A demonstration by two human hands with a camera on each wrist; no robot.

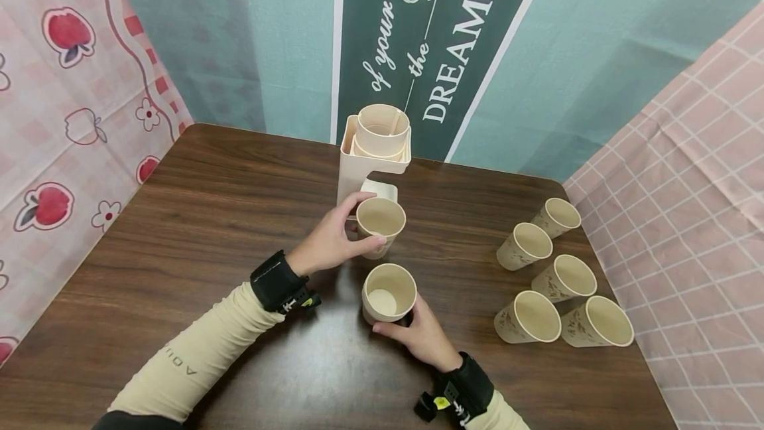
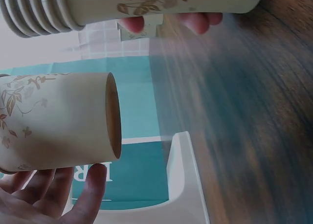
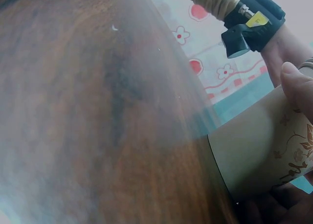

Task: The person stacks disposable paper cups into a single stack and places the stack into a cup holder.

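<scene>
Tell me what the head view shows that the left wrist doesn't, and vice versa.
Only the head view shows the apple-print cloth and the round cream tube.

Only the left wrist shows the underside of the left-hand cup.

Both show the left hand holding it, the right hand holding stacked cups, the white stand and the table.

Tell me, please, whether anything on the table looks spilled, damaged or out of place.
Nothing clearly stands out: no spill or damage is visible. The five cups at the right stand upright, the left hand holds one cup, and the right hand holds a nested stack.
</scene>
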